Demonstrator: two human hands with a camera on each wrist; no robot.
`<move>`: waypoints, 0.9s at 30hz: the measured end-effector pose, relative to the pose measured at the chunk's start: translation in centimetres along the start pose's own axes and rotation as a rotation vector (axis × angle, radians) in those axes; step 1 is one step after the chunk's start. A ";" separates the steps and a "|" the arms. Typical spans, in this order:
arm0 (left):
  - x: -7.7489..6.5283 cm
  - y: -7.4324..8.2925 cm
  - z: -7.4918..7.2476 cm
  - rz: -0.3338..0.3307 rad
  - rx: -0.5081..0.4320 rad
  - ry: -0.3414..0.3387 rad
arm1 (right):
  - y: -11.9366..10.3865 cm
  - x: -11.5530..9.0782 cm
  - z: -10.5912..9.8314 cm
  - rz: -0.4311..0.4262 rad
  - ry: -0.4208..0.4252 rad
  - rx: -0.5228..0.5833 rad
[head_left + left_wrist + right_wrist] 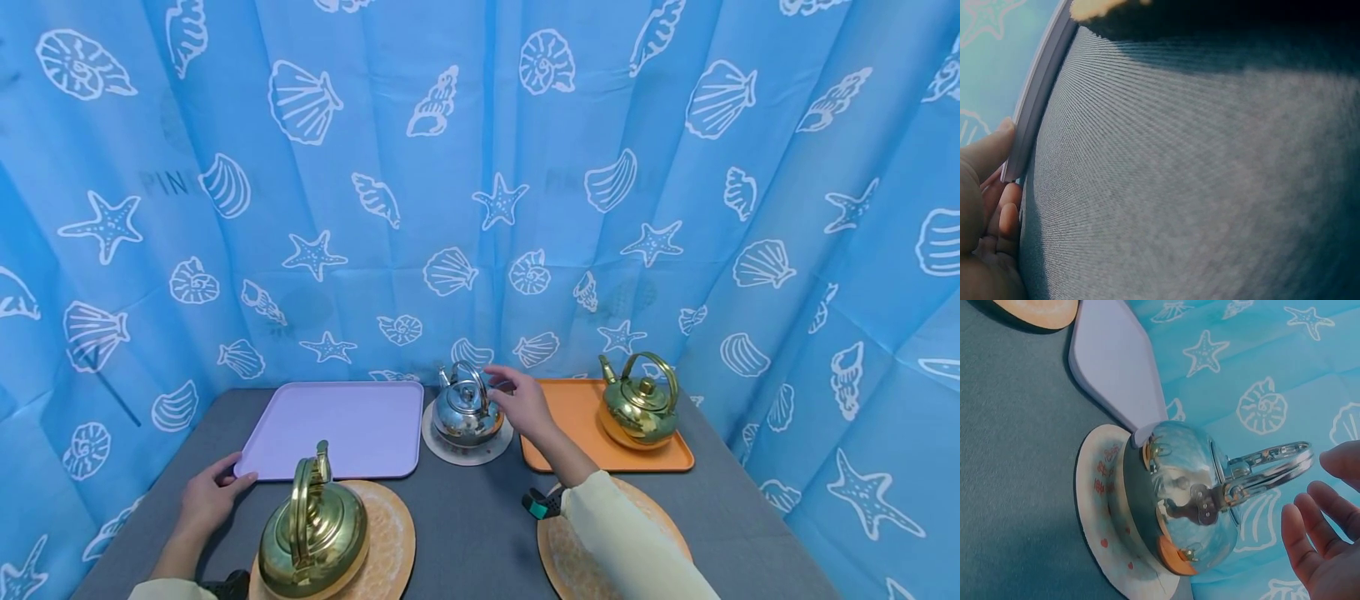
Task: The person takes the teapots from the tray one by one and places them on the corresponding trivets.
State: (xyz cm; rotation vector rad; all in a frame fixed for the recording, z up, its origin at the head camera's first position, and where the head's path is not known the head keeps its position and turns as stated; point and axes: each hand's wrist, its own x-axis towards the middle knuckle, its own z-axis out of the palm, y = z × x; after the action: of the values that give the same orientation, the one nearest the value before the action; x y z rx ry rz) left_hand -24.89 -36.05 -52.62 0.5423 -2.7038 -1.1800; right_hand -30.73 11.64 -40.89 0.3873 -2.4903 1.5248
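Note:
My left hand is at the near left corner of the lilac tray. In the left wrist view the thumb lies on the tray rim and the fingers are under it, pinching the edge. A shiny silver kettle with an upright loop handle stands on a round pale mat in the middle. Beside its handle hovers my right hand. The right wrist view shows a gap between those loosely bent fingers and the handle, and nothing is held.
A brass kettle stands on a round tan mat at the near left. Another brass kettle sits on the orange tray at the right. My right forearm passes over a second tan mat. A blue shell-print curtain hangs behind.

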 end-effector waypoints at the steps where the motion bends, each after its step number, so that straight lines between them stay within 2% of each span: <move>1: 0.0 0.0 0.0 -0.001 -0.001 0.001 | 0.1 -0.1 -0.1 -0.009 0.002 -0.005; 15: -0.3 0.5 0.0 -0.020 -0.007 -0.001 | 1.7 -1.6 -1.5 -0.099 0.026 -0.102; 27: -0.3 0.4 0.0 -0.002 0.005 0.002 | 4.3 -3.2 -2.8 -0.080 0.034 -0.231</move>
State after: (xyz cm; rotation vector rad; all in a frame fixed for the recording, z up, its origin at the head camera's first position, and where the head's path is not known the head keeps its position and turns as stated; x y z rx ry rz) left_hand -24.73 -35.76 -52.33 0.5463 -2.7063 -1.1725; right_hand -29.01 16.37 -44.25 0.4126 -2.5542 1.1870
